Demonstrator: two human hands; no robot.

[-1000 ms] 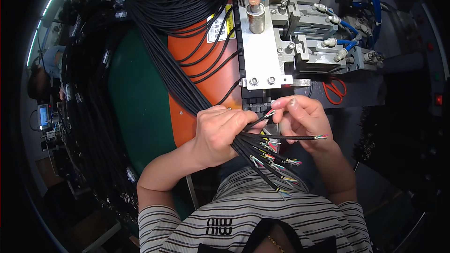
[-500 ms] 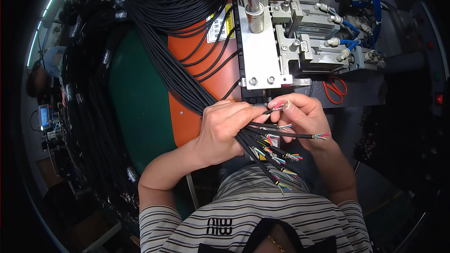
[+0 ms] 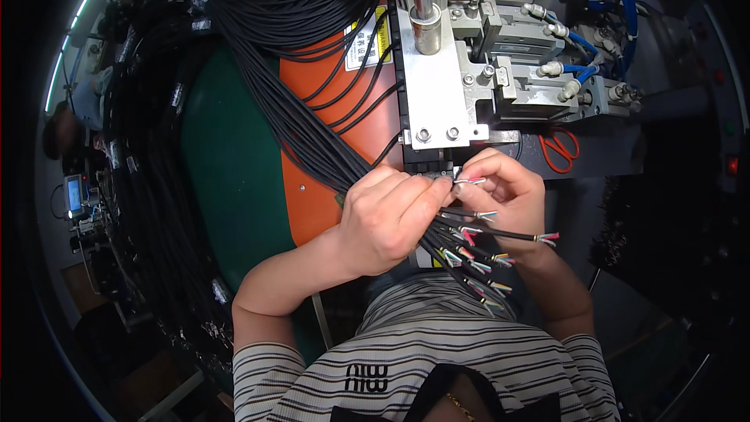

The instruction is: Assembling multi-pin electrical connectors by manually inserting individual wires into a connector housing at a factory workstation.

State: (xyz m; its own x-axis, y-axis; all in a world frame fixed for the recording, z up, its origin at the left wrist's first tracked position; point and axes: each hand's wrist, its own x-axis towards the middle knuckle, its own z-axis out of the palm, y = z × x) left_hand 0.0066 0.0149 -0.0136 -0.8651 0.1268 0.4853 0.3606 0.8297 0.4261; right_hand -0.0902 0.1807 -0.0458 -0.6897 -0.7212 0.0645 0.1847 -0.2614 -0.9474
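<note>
My left hand [image 3: 391, 215] is closed around a bundle of black cables [image 3: 312, 137]. Their cut ends stick out to the right below it, each showing thin coloured wires [image 3: 478, 266]. Between my left thumb and forefinger one cable end is pinched apart from the others, at the front of the machine. My right hand [image 3: 504, 191] has its fingertips closed on the coloured wires [image 3: 473, 180] of that single cable. One longer cable end [image 3: 539, 237] crosses in front of my right wrist.
A metal fixture plate [image 3: 441, 101] with a post and pneumatic cylinders [image 3: 535, 90] stands just beyond my hands. Red-handled scissors [image 3: 558, 150] lie right of it. An orange panel [image 3: 336, 164] and green surface [image 3: 226, 180] are at left, with more black cable coils [image 3: 148, 187]. A person [image 3: 66, 129] is at far left.
My left hand has shifted slightly right, carrying the cable bundle and its stripped ends with it. The right fingers have drawn closer together around the single cable's wires.
</note>
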